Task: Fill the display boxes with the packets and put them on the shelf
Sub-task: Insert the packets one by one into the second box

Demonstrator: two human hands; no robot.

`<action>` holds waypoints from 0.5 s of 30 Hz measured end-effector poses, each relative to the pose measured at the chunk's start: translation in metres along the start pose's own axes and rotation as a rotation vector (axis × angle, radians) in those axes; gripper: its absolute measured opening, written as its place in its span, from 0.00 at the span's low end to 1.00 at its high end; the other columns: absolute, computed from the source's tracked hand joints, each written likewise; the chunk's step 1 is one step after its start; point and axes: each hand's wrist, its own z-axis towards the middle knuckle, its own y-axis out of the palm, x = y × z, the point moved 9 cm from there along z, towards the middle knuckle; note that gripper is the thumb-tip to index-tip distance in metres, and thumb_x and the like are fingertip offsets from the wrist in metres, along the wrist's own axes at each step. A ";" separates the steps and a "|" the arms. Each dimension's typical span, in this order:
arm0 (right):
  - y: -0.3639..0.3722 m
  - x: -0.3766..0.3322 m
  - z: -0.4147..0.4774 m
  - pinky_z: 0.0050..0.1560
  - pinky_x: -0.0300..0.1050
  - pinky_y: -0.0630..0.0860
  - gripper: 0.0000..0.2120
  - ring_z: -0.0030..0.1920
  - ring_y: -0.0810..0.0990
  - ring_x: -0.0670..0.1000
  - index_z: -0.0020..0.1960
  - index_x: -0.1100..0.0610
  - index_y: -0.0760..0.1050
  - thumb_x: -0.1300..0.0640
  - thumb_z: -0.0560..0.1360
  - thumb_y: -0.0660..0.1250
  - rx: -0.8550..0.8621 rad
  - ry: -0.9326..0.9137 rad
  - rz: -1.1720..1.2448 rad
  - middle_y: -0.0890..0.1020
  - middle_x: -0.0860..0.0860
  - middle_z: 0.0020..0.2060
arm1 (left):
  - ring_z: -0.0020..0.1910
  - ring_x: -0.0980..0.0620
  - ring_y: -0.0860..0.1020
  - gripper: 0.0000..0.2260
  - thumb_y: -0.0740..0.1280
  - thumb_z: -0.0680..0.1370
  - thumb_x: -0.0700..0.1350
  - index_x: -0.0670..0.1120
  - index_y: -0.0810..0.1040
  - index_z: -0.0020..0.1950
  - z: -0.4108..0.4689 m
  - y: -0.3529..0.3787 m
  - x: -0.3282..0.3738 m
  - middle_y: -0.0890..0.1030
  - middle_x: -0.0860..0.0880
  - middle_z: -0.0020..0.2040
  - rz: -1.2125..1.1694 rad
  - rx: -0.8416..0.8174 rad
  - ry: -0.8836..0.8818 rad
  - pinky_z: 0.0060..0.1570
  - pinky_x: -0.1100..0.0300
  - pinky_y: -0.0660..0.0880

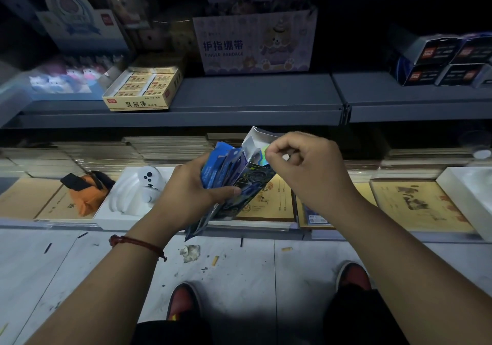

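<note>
Both hands full: left hand (191, 193) grips the display box (251, 181) plus a fan of blue packets (213, 169), right hand (300, 163) pinches one packet (263, 156) at the box mouth, above the notebooks (269, 201). Filling step, I'd judge. Next: seat packet fully, later box onto grey shelf (253, 97) beyond.

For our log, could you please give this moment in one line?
left hand: holds display box | right hand: pinches packet at opening
</note>
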 end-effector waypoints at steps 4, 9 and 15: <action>0.005 0.002 0.000 0.36 0.28 0.72 0.04 0.39 0.80 0.38 0.42 0.54 0.85 0.62 0.74 0.74 -0.030 0.022 -0.023 0.84 0.44 0.38 | 0.40 0.63 0.82 0.17 0.81 0.68 0.50 0.62 0.77 0.48 0.001 0.003 0.000 0.83 0.65 0.40 0.009 -0.014 0.000 0.35 0.73 0.74; 0.004 0.013 -0.001 0.39 0.39 0.80 0.04 0.41 0.82 0.43 0.46 0.51 0.82 0.58 0.73 0.76 0.024 0.119 -0.054 0.83 0.44 0.34 | 0.39 0.67 0.79 0.19 0.81 0.69 0.49 0.65 0.74 0.48 -0.002 0.005 0.008 0.81 0.65 0.38 0.060 -0.007 0.061 0.34 0.75 0.70; 0.002 0.019 -0.005 0.43 0.52 0.83 0.06 0.39 0.83 0.44 0.44 0.48 0.81 0.57 0.72 0.76 0.049 0.243 -0.098 0.82 0.42 0.31 | 0.43 0.65 0.78 0.19 0.80 0.69 0.51 0.57 0.78 0.57 -0.001 0.011 0.008 0.81 0.59 0.43 0.138 0.008 0.084 0.36 0.75 0.70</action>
